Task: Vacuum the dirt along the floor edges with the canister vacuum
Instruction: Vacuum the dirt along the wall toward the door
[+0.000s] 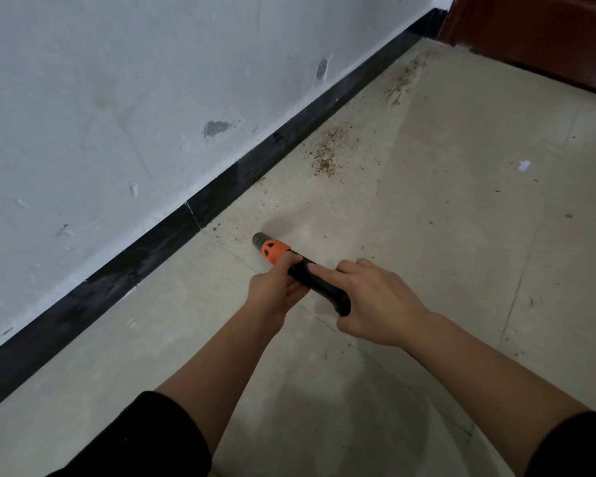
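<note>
Head view: both forearms reach forward and down, with black sleeves point(145, 438) pushed back near the elbows. The left hand point(276, 290) grips the wand point(319, 280) from the left, fingers curled round the black shaft just behind the orange collar point(274, 251). The right hand point(375, 301) holds the wand's rear end. Its forefinger lies straight along the top and the other fingers are bent over the far side; the thumb is hidden.

The wand slants forward and left, its grey tip point(259, 238) low over the floor point(444, 235) and near the baseboard point(221, 191) but apart from it. Whether the tip touches the floor cannot be told.

Brown dirt point(326, 154) lies in a patch ahead of the tip, just beside the baseboard. A second streak point(405, 80) lies farther along the same edge, and specks are scattered between. The floor is pale tile with thin seams. A white scrap point(523, 165) lies well to the right. The baseboard is black under a white, chipped wall point(117, 98). A dark red door point(537, 36) stands at the far right.
</note>
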### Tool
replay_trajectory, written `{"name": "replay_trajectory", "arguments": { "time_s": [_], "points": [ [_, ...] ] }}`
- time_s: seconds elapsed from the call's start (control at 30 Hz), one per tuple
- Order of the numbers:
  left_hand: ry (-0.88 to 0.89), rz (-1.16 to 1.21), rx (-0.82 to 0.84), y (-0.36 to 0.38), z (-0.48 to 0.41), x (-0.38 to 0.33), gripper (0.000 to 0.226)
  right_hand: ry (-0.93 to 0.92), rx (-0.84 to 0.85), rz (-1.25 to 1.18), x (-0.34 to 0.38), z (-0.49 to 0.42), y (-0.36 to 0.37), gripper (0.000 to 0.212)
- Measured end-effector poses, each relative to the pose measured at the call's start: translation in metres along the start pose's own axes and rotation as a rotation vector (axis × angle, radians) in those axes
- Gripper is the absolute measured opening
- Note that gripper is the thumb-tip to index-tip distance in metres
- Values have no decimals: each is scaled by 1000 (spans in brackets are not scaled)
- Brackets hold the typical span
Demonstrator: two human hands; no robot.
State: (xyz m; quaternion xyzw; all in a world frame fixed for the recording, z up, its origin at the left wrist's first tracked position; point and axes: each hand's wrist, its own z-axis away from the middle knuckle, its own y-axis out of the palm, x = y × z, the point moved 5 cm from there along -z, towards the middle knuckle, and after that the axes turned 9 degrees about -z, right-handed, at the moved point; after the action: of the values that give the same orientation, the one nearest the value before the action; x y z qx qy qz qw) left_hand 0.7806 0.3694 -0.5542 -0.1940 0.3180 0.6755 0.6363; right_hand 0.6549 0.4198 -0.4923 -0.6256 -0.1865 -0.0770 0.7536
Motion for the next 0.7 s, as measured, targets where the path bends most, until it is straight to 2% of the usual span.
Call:
{"name": "replay_trajectory", "arguments": {
  "time_s": [0.7],
  "points": [
    [5, 17, -110, -60, -5, -8, 27, -91, 45, -27, 43, -30, 20, 82]
  ]
}}
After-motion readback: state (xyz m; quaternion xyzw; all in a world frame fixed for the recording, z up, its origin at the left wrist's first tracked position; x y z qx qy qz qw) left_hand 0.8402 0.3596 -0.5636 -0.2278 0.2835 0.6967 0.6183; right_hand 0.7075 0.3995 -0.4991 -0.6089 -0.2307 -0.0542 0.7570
